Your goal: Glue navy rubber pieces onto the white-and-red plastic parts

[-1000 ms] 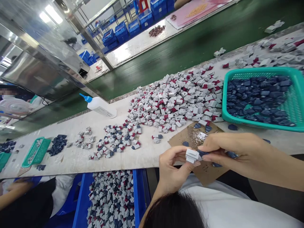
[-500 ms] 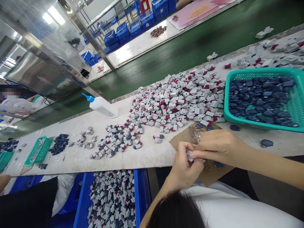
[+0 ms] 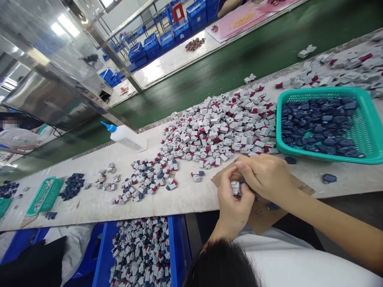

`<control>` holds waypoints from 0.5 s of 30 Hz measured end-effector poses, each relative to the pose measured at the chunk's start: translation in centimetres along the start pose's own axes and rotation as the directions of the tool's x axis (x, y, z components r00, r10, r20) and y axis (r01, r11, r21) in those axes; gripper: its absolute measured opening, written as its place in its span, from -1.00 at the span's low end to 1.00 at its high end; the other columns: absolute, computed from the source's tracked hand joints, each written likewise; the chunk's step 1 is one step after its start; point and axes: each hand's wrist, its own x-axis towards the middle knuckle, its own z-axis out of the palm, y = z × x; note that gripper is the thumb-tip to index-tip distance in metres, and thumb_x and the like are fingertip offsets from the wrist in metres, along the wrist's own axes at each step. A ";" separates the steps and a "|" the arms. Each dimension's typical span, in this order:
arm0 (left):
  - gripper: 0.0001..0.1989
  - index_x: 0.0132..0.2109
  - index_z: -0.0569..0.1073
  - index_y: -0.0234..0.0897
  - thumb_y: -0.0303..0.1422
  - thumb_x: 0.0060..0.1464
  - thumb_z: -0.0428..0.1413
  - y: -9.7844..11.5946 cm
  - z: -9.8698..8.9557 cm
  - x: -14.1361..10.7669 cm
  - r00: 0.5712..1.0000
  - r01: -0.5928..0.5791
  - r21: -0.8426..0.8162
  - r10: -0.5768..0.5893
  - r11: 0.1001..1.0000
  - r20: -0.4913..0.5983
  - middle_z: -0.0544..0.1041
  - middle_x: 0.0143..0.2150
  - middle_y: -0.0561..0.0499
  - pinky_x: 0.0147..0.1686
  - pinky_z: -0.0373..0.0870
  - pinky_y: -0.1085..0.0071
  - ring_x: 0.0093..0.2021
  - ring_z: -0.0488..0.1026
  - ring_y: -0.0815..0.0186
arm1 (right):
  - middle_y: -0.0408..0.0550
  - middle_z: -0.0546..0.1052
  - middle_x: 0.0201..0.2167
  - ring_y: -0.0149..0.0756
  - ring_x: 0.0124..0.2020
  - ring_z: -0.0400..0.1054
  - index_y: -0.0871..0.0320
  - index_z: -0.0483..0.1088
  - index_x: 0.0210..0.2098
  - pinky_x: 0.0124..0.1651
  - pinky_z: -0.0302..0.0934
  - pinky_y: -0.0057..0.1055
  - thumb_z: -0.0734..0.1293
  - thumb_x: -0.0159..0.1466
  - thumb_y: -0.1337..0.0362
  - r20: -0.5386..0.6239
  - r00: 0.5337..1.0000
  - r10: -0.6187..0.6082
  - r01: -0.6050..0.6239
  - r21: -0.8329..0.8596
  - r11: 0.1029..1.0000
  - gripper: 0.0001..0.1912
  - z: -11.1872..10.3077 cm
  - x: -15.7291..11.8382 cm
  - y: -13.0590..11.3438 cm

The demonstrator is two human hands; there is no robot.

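Note:
My left hand (image 3: 235, 203) is closed around a small light grey piece (image 3: 235, 187) above a brown cardboard sheet (image 3: 263, 223). Against it, my right hand (image 3: 266, 175) has its fingers bent at the piece; a bit of dark blue shows between the hands, and the right fingertips are partly hidden. Behind the hands spreads a big pile of grey and dark red pieces (image 3: 215, 123). Dark blue parts (image 3: 320, 119) fill much of a green basket (image 3: 371, 131) at the right. A small grey and blue piece (image 3: 197, 175) lies left of the cardboard.
A white bottle with a blue tip (image 3: 128, 137) stands on the white table (image 3: 188, 195). Assembled-looking pieces (image 3: 149, 175) lie left of the hands. A blue bin (image 3: 100, 255) of pieces is below the table edge. Beyond runs a green belt (image 3: 185, 87). Another person sits far left.
My right hand has turned and curled in over my left hand, covering more of the cardboard. Dark blue now shows beside the grey piece. The whole view has shifted slightly.

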 end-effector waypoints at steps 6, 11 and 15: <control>-0.79 -0.18 0.51 -0.22 -0.50 0.03 0.08 -0.3 -0.9 -0.6 0.981 -0.123 0.009 0.123 0.992 -0.147 0.55 -0.25 -0.03 -0.21 0.44 0.37 -0.26 0.49 0.27 | -0.05 0.40 -0.67 -0.38 -0.67 0.21 0.18 0.42 -0.41 -0.58 0.02 -0.39 -0.02 0.37 -0.26 0.075 0.909 0.411 -0.412 0.317 0.854 -0.29 -1.4 2.1 2.7; -0.83 -0.17 0.48 -0.18 -0.23 0.14 0.09 -0.6 -1.1 -1.3 0.993 0.050 -0.352 -0.085 0.935 -0.085 0.45 -0.38 0.07 -0.63 0.22 0.49 -0.61 0.27 0.44 | 0.02 0.48 -0.50 -0.36 -0.54 0.30 0.20 0.44 -0.32 -0.53 0.19 -0.40 0.12 0.22 -0.39 0.185 0.881 0.435 -0.464 0.515 0.721 -0.26 -3.4 2.8 1.7; -0.59 -0.08 0.49 -0.22 -0.01 0.25 -0.05 -0.1 -0.8 -1.2 0.997 0.057 -0.230 -0.069 0.971 -0.042 0.51 -0.38 0.01 -0.62 0.24 0.44 -0.61 0.30 0.39 | 0.03 0.56 -0.38 -0.28 -0.32 0.45 0.17 0.49 -0.34 -0.25 0.36 -0.38 0.14 0.20 -0.40 0.355 0.901 0.250 -0.425 0.605 0.673 -0.26 -2.3 2.5 -2.0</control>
